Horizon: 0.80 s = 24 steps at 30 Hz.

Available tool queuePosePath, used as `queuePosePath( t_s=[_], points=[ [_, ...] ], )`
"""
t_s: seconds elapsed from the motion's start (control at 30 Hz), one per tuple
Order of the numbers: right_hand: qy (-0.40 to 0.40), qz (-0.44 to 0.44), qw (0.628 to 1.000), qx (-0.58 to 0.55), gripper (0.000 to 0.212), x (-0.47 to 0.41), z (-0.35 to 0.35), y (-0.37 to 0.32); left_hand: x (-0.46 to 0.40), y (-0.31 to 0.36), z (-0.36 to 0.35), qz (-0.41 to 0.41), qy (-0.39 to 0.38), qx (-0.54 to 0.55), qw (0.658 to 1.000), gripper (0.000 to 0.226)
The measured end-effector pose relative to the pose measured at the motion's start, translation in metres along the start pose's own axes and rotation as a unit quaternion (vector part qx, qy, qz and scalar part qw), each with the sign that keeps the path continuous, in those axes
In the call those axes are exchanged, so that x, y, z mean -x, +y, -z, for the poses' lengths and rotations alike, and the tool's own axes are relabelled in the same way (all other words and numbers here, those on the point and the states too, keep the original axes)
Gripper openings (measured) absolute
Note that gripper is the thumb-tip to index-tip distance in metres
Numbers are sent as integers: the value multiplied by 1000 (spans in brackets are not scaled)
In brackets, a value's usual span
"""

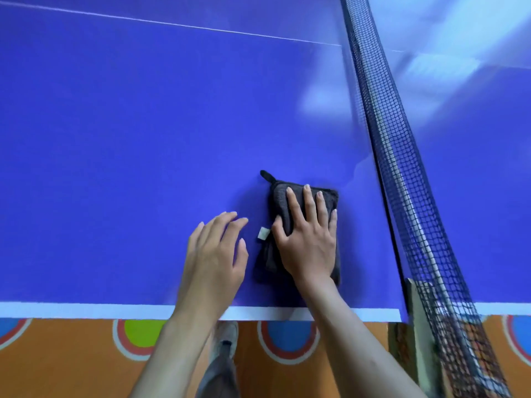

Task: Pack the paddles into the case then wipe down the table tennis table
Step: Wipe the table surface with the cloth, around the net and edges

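Blue table, dark cloth under right hand

Right hand laid flat, fingers straight and spread, on a folded dark cloth resting on the blue table tennis table, with a small white tag at the cloth's left edge and a short dark loop at its far corner. Left hand just beside the cloth, fingers loosely extended and holding nothing, possibly hovering rather than touching the surface. Black net close to the right of the cloth; white edge stripe nearest the viewer, and below it an orange floor with coloured circles and one shoe.
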State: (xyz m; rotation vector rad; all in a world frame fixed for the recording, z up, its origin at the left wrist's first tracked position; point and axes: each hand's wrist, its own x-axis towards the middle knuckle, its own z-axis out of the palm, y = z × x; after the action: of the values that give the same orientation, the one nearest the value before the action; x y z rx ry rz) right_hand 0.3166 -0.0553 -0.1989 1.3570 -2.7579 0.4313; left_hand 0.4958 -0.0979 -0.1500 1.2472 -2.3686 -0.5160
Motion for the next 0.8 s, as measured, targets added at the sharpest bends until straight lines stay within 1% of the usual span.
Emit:
queuePosePath(
  t_s=[0.1, 0.23, 0.43, 0.63, 0.8],
  points=[
    [-6, -9, 1000, 1, 66, -45, -5, 0, -29, -5, -12, -3, -5, 5, 1000, 34],
    [-14, -11, 1000, -1, 66, -93, -9, -1, -60, -6, -20, 17, -1, 17, 1000, 32],
    [-22, 29, 999, -10, 67, -152, -15, 5, -82, 1, -28, 7, -2, 14, 1000, 33],
    [-18, 55, 998, -18, 67, -147, -16, 12, -64, 19, -32, 5, 3, -3, 1000, 33],
    [-13, 72, 997, -22, 65, -87, -4, 33, -33, 43, -36, 2, 5, -8, 1000, 31]
  ],
)
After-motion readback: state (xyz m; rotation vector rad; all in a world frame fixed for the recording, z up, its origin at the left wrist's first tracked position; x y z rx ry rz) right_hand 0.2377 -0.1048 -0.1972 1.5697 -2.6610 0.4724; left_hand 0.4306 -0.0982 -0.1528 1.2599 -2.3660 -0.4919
